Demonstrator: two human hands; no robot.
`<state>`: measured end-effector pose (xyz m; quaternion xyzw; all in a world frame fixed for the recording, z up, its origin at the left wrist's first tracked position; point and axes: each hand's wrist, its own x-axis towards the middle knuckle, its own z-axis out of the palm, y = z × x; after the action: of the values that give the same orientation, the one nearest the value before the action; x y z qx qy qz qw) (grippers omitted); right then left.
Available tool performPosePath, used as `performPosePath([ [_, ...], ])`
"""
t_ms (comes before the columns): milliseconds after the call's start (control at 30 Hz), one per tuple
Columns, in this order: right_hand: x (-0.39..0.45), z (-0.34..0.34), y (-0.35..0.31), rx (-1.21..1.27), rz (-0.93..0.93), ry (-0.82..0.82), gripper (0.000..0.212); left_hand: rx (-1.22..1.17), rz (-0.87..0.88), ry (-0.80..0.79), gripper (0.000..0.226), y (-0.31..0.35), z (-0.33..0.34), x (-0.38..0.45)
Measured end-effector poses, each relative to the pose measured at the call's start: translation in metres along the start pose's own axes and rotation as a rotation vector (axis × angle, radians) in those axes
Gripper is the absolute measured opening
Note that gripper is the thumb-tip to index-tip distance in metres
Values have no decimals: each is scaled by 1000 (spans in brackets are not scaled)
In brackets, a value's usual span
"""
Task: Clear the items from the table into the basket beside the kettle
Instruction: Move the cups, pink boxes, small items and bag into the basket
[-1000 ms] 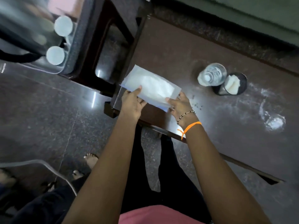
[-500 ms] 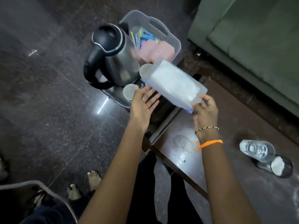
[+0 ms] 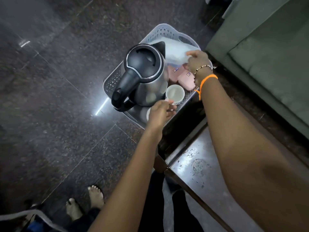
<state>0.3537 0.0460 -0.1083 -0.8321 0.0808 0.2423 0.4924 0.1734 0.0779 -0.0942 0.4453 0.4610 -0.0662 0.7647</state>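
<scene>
A white plastic packet (image 3: 173, 49) hangs over the far end of the grey perforated basket (image 3: 160, 31), pinched at its near corner by my right hand (image 3: 197, 61). The steel kettle (image 3: 143, 72) with a black lid and handle stands in the basket's left half. Two pink boxes (image 3: 184, 79) lie in the basket under my right wrist. A white cup (image 3: 175, 94) sits at the basket's near edge. My left hand (image 3: 160, 113) is at that cup, thumb and fingers pinching its handle. The rim of a second white cup (image 3: 147, 114) peeks out beside this hand.
The dark wooden table (image 3: 192, 166) runs along the lower right, its end next to the basket. A green sofa (image 3: 267, 61) fills the right side. Dark polished floor (image 3: 58, 97) lies to the left, with my bare feet (image 3: 95, 196) below.
My right hand has carried the packet from above the table's end to over the basket's far side. My left hand has let go of the packet and dropped to the white cup.
</scene>
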Motion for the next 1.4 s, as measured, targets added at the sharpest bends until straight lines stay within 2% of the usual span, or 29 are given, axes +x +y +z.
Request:
performPosePath([
  [33, 4, 2, -1, -129, 6, -47, 38, 2, 1, 3, 21, 0, 0, 1],
  [100, 6, 4, -2, -431, -45, -7, 40, 17, 1, 6, 23, 0, 0, 2],
  [233, 1, 10, 7, -759, -119, 40, 36, 57, -13, -35, 20, 3, 0, 6],
  [367, -3, 13, 14, -811, -201, 162, 38, 95, 24, -42, 15, 5, 0, 11],
  [500, 1, 9, 21, -918, -242, 169, 47, 130, 33, -22, 14, 7, 4, 16],
  [600, 4, 7, 26, -951, -306, 184, 45, 142, 29, -14, 13, 6, 5, 18],
  [767, 10, 9, 23, -1054, -300, 196, 38, 144, 33, -7, 13, 3, 5, 17],
  [933, 12, 17, 16, -1071, -186, 188, 24, 158, 22, 32, 13, 2, 2, 20],
  [1100, 9, 18, 17, -1113, -198, 195, 26, 184, 39, 38, 13, 0, 2, 17],
  [1200, 4, 15, 13, -1093, -220, 114, 27, 184, 43, 50, 13, -3, 3, 14],
  [1267, -4, 8, 13, -1010, -254, 107, 27, 180, 40, 48, 12, -4, 6, 10],
  [1400, -37, -14, 30, -649, -212, 131, 24, 169, 30, 37, 19, -12, 15, -1],
])
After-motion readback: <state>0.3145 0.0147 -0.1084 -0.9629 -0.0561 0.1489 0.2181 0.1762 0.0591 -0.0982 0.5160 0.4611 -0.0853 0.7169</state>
